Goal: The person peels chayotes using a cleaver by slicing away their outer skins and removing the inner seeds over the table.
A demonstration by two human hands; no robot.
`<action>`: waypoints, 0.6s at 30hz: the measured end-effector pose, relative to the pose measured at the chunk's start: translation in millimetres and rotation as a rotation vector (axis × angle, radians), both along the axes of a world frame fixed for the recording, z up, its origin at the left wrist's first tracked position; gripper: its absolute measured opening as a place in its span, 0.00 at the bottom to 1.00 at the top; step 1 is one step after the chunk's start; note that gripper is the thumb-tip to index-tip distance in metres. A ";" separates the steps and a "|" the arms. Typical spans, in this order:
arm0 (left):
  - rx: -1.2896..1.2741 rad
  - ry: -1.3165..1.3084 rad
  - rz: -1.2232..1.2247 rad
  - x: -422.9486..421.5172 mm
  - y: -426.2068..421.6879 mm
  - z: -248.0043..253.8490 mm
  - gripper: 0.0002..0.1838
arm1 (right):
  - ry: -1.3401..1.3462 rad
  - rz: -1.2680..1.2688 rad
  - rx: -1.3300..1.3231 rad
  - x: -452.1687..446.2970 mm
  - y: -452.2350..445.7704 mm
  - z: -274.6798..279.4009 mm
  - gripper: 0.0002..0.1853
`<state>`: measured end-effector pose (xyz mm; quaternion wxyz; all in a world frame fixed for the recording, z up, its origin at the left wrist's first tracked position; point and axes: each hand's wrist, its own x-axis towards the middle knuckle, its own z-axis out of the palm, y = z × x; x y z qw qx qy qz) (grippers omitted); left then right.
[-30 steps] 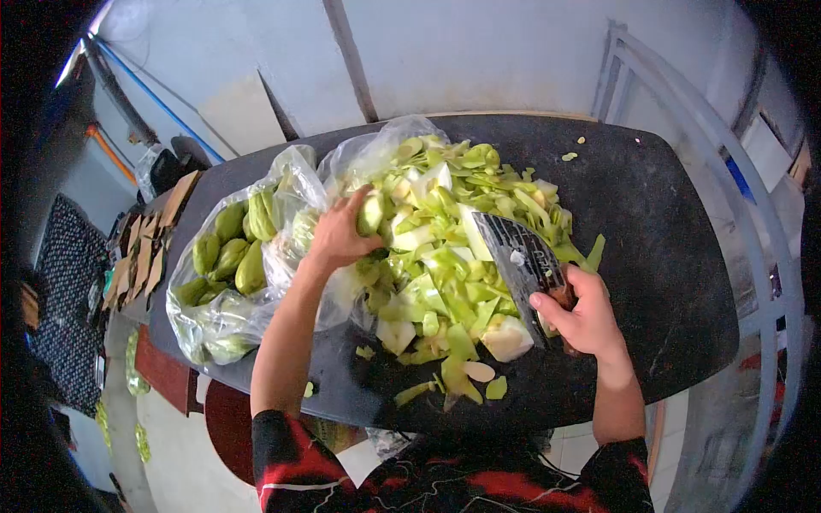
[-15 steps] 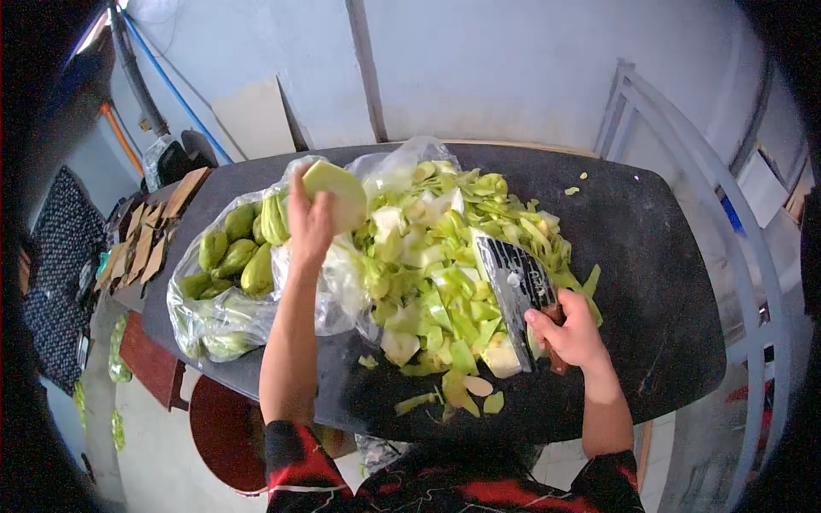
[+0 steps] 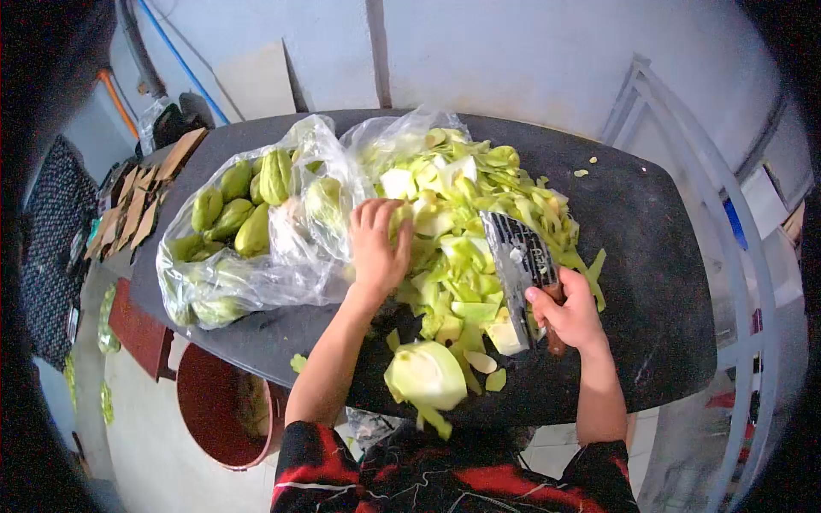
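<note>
My right hand (image 3: 573,315) grips the brown handle of a wide cleaver (image 3: 517,256) with a dark, printed blade, tilted over the pile. My left hand (image 3: 378,244) reaches over the left side of the pile, fingers parted and touching or close above the cut pieces; nothing is clearly held. A large pale green peeled piece, apparently chayote (image 3: 426,376), is at the table's near edge, with a strip of peel below it. Green peels and cut pieces (image 3: 470,282) form a heap across the middle. A clear plastic bag (image 3: 282,282) holds several whole green chayotes (image 3: 229,218).
The dark table (image 3: 633,342) has rounded corners. A grey metal railing (image 3: 727,192) runs along the right. A reddish-brown tub (image 3: 224,410) stands on the floor at lower left. Flattened cardboard (image 3: 141,201) lies beyond the table's left end. A pale wall (image 3: 513,60) is behind.
My left hand has let go of the large pale piece, which is now at the near edge, and has moved right and down to the pile. The cleaver stays nearly in place.
</note>
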<state>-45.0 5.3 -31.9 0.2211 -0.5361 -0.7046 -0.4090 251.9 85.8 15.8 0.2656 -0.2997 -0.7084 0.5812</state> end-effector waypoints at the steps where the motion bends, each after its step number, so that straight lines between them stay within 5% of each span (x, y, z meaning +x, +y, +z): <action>1: 0.057 -0.078 -0.047 3.9 -6.9 13.1 0.17 | 0.015 -0.033 -0.007 1.5 -1.4 -2.3 0.08; 5: -0.175 -0.472 -0.342 31.2 -68.0 44.9 0.18 | -0.048 -0.069 0.046 6.1 6.8 -10.6 0.09; 9: -0.488 -0.124 -1.010 93.3 -115.7 41.5 0.30 | -0.001 -0.050 0.018 3.4 6.6 -10.6 0.09; 15: -0.792 0.233 -0.807 115.5 -132.6 19.2 0.40 | -0.006 -0.025 0.045 1.1 2.8 -10.9 0.09; 18: -0.708 0.063 -0.649 99.1 -128.0 12.4 0.41 | -0.025 -0.031 0.035 1.6 2.6 -10.8 0.09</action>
